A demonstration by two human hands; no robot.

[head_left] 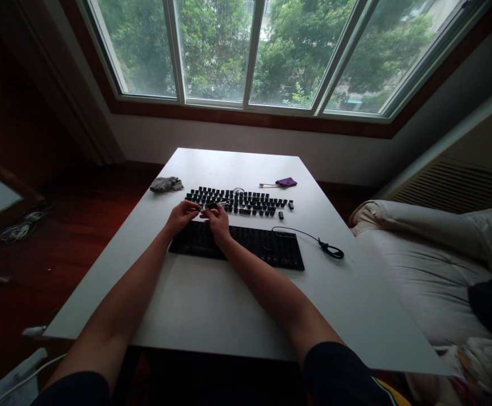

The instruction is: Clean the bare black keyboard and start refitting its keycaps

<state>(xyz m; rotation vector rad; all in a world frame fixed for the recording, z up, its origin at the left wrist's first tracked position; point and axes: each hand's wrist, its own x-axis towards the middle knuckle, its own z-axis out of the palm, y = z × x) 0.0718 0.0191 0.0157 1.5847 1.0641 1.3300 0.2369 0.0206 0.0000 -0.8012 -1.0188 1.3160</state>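
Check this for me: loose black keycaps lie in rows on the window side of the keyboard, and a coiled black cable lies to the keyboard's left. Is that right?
Not quite: the coiled black cable lies to the keyboard's right, as the head view shows. The rest stands.

Counted from where I stand. Hands: two, left hand [183,216] and right hand [218,221], mid-frame. Dark tool [216,205]: one, at the right hand. Keyboard [271,246]: one, centre. Loose caps [254,202]: dozens, in rows above it; some hidden, no firm tally. Cable [333,251]: one, coiled once bundled, right of centre. Cloths: two, grey cloth [166,184] left of centre, purple cloth [287,181] right. Stick [269,185]: one, by the purple. Table [334,316]: one. Window [212,51]: one, four panes, top. Sofa [419,259]: one, right.
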